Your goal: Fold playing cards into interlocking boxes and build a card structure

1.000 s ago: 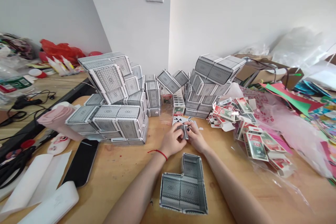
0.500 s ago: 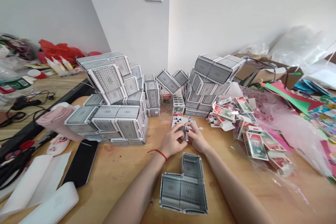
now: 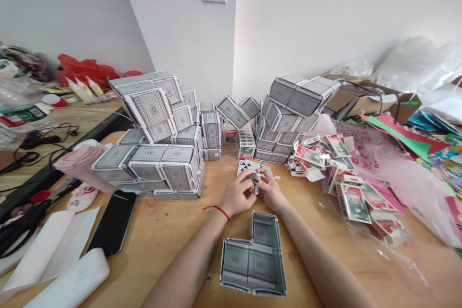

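My left hand (image 3: 237,193) and my right hand (image 3: 270,188) meet over the middle of the table, fingers closed on a playing card (image 3: 255,186). Only a small grey-patterned part of the card shows between the fingers, so its fold is hard to make out. Just beyond my fingertips lie loose playing cards (image 3: 246,165), face up, with black clubs showing. Between my forearms rests an open L-shaped tray made of cards (image 3: 249,264), its grey-patterned inside facing up.
Card-built blocks stand stacked at left (image 3: 162,163) and right (image 3: 299,96). Opened card boxes (image 3: 355,202) pile up on the right beside crumpled plastic (image 3: 407,178). A phone (image 3: 113,221), a white case (image 3: 72,279) and black scissors (image 3: 21,228) lie on the left.
Both hands stay in place while the fingers shift on the card, which now shows less of its surface. The whole view has moved slightly.
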`<state>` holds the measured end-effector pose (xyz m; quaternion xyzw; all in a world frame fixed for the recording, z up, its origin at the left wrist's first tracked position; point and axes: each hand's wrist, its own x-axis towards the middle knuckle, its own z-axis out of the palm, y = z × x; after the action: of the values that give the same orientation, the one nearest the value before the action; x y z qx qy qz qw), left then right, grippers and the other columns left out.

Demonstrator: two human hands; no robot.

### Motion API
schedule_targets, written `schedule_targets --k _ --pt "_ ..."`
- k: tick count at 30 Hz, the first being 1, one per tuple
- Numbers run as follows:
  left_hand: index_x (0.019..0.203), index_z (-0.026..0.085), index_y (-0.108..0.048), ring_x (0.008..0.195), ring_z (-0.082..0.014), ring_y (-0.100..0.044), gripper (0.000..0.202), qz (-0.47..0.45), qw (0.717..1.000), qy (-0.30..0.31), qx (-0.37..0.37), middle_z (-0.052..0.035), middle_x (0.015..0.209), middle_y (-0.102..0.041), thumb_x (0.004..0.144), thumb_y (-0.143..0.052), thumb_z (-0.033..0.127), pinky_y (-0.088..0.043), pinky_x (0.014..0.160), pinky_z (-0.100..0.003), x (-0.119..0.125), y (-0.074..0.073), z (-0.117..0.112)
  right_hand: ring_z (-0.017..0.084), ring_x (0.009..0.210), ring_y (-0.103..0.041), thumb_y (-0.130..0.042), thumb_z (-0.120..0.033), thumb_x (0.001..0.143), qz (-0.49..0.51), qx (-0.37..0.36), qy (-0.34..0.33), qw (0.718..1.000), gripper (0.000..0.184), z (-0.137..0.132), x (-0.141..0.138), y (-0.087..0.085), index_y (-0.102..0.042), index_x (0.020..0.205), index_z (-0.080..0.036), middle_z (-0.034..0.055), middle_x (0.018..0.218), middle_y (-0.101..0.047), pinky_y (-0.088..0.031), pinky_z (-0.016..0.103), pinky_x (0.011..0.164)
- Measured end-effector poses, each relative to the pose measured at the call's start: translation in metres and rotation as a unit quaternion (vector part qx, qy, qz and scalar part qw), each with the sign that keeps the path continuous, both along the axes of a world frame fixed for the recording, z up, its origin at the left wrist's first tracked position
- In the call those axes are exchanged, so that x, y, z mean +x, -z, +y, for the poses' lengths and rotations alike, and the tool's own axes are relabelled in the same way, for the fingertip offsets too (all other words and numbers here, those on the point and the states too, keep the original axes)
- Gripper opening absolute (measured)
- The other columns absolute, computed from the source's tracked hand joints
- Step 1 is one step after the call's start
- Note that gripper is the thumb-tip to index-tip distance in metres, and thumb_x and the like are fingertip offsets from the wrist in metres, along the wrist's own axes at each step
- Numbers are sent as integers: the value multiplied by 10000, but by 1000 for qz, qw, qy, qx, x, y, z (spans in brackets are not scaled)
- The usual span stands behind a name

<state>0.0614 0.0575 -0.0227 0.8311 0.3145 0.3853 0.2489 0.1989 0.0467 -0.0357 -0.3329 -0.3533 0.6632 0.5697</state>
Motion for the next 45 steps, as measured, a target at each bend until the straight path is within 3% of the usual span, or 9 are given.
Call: schedule_targets --k 4,6,11,16,20,25,33,39,45 --pt "732 158 -498 714 -115 -521 123 -56 996 8 -75 -89 1193 -379 624 -526 104 -457 664 -294 -2 1 1 133 678 -565 -689 -293 627 -53 55 66 995 434 3 2 1 -404 954 -274 -24 819 -570 -457 269 628" --pt "829 165 -493 653 -94 -507 150 -107 984 8 -140 -83 1106 -410 681 -512 167 -458 601 -270 -2 3 3 158 769 -567 -713 -284 596 -107 92 115 983 506 5 3 3 -392 987 -276 -8 869 -573 -458 285 670" --pt "903 198 -376 547 -85 -504 201 -216 911 16 -352 -7 824 -498 787 -430 352 -441 492 -232 -1 4 11 202 890 -548 -773 -269 503 -228 158 211 937 737 8 3 11 -342 1101 -269 32 959 -553 -444 347 770" --pt "790 185 -398 556 -83 -502 281 -216 872 34 -438 48 645 -496 696 -569 387 -419 524 -206 -3 0 19 212 942 -527 -768 -280 516 -277 224 191 914 789 4 -2 12 -315 1162 -269 49 1008 -525 -415 407 845" --pt "805 174 -425 578 -71 -515 318 -210 844 92 -484 33 706 -535 644 -637 349 -399 525 -184 -10 1 25 212 994 -495 -751 -268 547 -294 242 174 908 742 0 -5 9 -339 1163 -281 52 1064 -495 -390 411 878" --pt "817 166 -442 723 -108 -559 362 -232 846 94 -470 1 801 -566 599 -684 324 -439 623 -218 -16 6 29 223 922 -482 -800 -270 435 -330 174 211 904 775 3 0 11 -444 1124 -257 64 1054 -476 -421 392 809" --pt "878 156 -475 897 -165 -578 416 -274 867 46 -413 -65 955 -596 543 -722 169 -442 830 -338 -14 11 29 205 960 -519 -733 -288 556 -151 64 101 981 545 11 8 11 -524 1056 -231 51 1063 -546 -392 368 872" --pt "1091 155 -507 1032 -210 -530 543 -230 894 70 -377 -122 1172 -528 579 -673 83 -412 909 -393 -11 16 29 208 948 -530 -735 -259 550 -110 82 64 988 474 5 6 -1 -569 994 -232 39 1012 -600 -390 370 866" --pt "1105 169 -534 1035 -221 -531 524 -165 918 74 -352 -100 1201 -516 601 -655 89 -413 915 -417 -11 14 26 188 834 -545 -738 -234 537 -105 75 21 991 529 3 8 0 -551 1031 -271 19 954 -598 -448 323 725"
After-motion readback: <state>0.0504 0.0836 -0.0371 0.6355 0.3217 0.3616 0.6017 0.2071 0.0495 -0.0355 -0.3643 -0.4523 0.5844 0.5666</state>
